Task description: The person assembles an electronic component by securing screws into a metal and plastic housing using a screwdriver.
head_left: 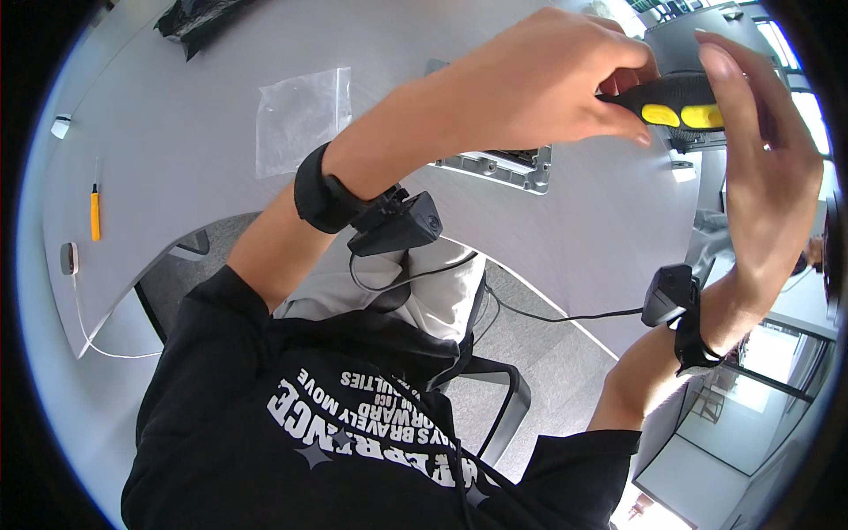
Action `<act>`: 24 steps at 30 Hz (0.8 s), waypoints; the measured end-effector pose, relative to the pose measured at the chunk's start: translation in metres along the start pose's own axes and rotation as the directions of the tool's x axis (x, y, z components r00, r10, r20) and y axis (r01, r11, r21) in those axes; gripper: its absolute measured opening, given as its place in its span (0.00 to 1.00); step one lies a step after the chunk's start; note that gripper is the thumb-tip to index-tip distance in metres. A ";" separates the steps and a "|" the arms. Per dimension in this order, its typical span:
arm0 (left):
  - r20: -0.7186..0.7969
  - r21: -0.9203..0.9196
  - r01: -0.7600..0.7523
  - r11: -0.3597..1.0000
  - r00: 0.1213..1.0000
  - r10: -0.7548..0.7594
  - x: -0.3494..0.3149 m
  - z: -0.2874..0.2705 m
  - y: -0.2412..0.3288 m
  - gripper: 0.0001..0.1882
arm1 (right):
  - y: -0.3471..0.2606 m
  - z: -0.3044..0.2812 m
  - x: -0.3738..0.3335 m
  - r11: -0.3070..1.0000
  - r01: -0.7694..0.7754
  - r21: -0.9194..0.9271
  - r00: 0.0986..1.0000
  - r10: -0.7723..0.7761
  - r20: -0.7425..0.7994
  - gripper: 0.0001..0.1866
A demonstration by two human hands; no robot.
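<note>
At the upper right, both hands hold a black-handled tool with yellow grip inserts (680, 116) up above the table. My left hand (574, 84) reaches across from the left, its fingers closed around the tool's left end. My right hand (770, 137) is closed on the other end, with the thumb laid along the handle. The tool's tip is hidden by the fingers, so its exact kind does not show. Beneath my left forearm lies a silver metal housing (533, 175), partly covered by the arm.
A clear zip bag (300, 124) lies on the grey table (194, 132). Farther left are a yellow-handled screwdriver (94, 216) and a small corded device (70, 258). A black plastic bag (199, 22) sits at the far edge. Cables hang from the wrist cameras (402, 223).
</note>
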State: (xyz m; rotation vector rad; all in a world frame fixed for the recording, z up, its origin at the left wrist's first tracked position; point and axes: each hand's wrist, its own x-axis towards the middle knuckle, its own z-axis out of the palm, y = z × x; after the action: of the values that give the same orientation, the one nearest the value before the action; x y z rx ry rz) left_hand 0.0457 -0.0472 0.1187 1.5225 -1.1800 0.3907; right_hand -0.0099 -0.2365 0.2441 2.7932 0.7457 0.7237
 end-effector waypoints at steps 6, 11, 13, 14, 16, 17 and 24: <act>0.112 -0.235 0.314 0.920 0.949 -0.295 -0.003 -0.003 -0.002 0.13 | 0.010 -0.014 0.004 0.945 0.325 0.046 0.934 -0.328 0.139 0.15; -0.117 0.181 -0.010 0.983 0.993 0.031 -0.010 0.013 -0.003 0.25 | -0.012 -0.002 -0.001 0.986 -0.070 0.149 0.991 0.053 0.120 0.15; -0.099 0.225 -0.032 0.974 0.993 0.056 -0.009 0.012 -0.009 0.24 | -0.016 0.001 0.001 0.960 -0.260 0.100 0.961 0.248 0.124 0.16; -0.102 0.108 0.029 0.994 0.995 -0.018 -0.010 0.010 -0.011 0.23 | -0.010 0.000 -0.001 0.983 -0.148 0.113 0.984 0.135 0.113 0.16; -0.030 -0.089 0.146 0.985 0.988 -0.149 -0.010 0.003 -0.011 0.22 | -0.006 -0.001 0.002 0.972 0.106 0.210 0.993 -0.116 0.037 0.16; -0.030 -0.088 0.152 0.984 0.987 -0.155 -0.012 0.003 -0.012 0.22 | -0.002 -0.002 0.002 0.971 0.106 0.215 0.992 -0.117 0.039 0.16; -0.051 0.050 0.055 0.997 0.997 -0.053 -0.012 0.013 -0.016 0.22 | -0.001 0.005 -0.001 0.963 0.208 -0.169 0.978 -0.201 0.056 0.14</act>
State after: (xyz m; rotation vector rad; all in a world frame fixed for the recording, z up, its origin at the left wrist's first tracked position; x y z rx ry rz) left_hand 0.0491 -0.0549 0.0967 1.5770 -1.0956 0.4226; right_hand -0.0086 -0.2360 0.2395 2.5201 0.9009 0.6612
